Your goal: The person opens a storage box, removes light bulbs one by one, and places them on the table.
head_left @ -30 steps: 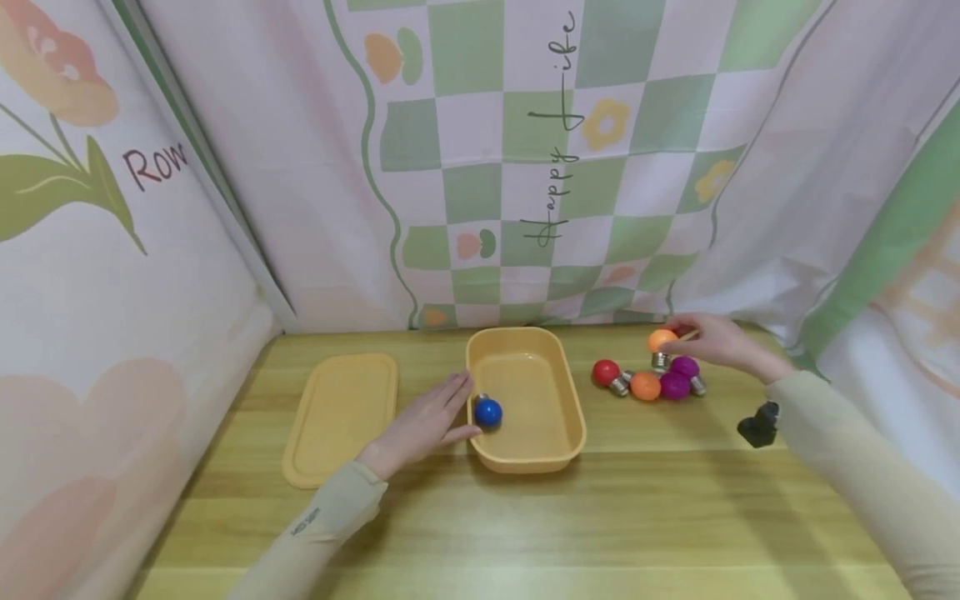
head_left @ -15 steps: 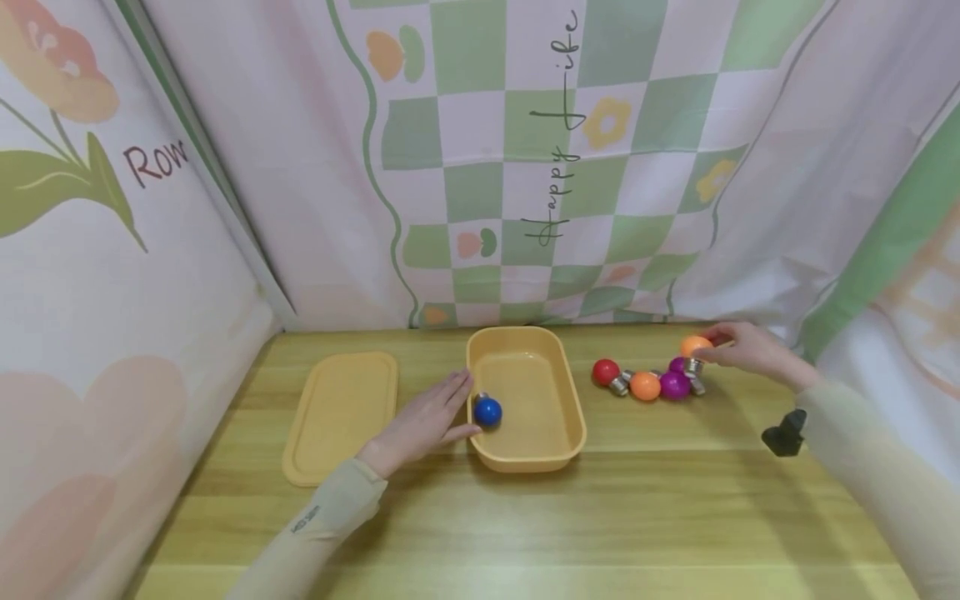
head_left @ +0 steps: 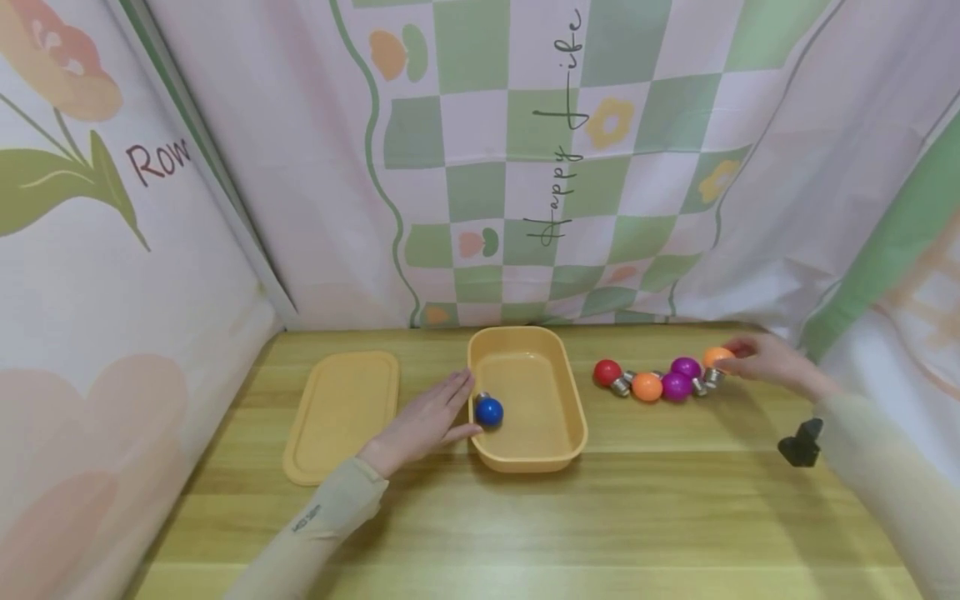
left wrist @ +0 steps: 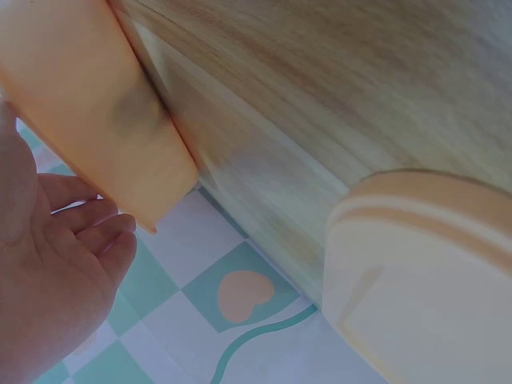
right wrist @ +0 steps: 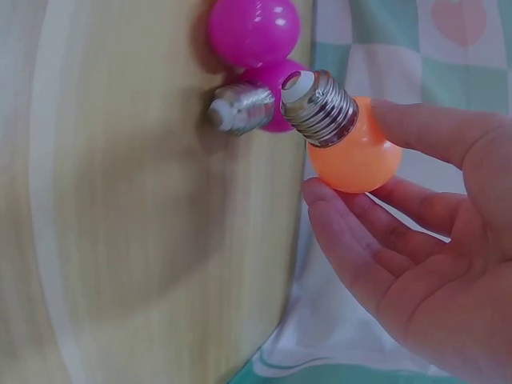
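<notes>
My right hand [head_left: 780,364] pinches an orange light bulb [right wrist: 356,160] by its round globe, between thumb and fingers. Its metal screw base points down toward the table, beside two purple bulbs [head_left: 677,386] lying together. From the right wrist view, the held bulb looks raised off the wood. A second orange bulb [head_left: 647,387] and a red bulb [head_left: 607,372] lie farther left in the same row. My left hand [head_left: 420,425] rests against the left rim of a yellow plastic box [head_left: 528,461], fingers extended. Inside the box, near that hand, is a blue bulb [head_left: 490,412].
A flat yellow lid [head_left: 343,417] lies on the wooden table [head_left: 495,533], left of the box. Printed curtains [head_left: 480,167] hang behind the table and on both sides. A black object [head_left: 801,444] sits at the right wrist.
My right hand has carried the orange bulb rightward and slightly lower, from behind the purple bulbs to their right side. The left hand, box and blue bulb stay put.
</notes>
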Demonstrator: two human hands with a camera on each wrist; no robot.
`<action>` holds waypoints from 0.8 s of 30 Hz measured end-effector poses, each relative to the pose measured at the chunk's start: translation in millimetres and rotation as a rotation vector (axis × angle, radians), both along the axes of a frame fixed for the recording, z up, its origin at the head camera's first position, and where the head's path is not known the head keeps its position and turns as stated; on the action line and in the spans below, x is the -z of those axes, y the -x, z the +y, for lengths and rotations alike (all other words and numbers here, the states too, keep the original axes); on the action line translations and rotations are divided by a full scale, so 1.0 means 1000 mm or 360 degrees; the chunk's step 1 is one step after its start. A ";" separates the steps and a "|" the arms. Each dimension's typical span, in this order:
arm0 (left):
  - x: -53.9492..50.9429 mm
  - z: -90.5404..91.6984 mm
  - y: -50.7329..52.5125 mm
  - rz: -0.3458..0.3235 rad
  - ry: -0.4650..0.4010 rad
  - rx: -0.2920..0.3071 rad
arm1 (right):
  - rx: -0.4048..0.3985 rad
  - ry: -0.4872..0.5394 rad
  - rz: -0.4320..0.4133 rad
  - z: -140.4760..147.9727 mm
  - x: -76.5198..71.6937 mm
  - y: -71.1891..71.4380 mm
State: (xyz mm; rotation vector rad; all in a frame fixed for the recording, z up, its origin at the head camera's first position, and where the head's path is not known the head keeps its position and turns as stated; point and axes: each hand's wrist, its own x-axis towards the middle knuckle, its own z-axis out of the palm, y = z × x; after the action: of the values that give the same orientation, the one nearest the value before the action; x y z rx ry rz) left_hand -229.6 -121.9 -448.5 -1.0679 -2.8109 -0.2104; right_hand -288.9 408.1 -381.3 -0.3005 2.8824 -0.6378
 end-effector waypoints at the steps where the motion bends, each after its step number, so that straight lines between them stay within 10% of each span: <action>1: 0.000 0.000 0.000 0.0002 0.0001 0.0000 | -0.0008 0.0006 0.0004 0.002 0.001 0.000; 24: 0.000 0.000 0.000 0.0013 -0.0005 0.0005 | 0.0091 -0.0010 -0.0108 0.025 0.038 0.005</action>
State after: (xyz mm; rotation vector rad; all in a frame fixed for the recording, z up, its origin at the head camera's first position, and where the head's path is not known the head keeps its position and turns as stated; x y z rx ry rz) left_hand -229.9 -122.1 -448.4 -1.0700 -2.8011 -0.2106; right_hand -293.5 433.3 -419.0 -0.1919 2.8363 -0.6359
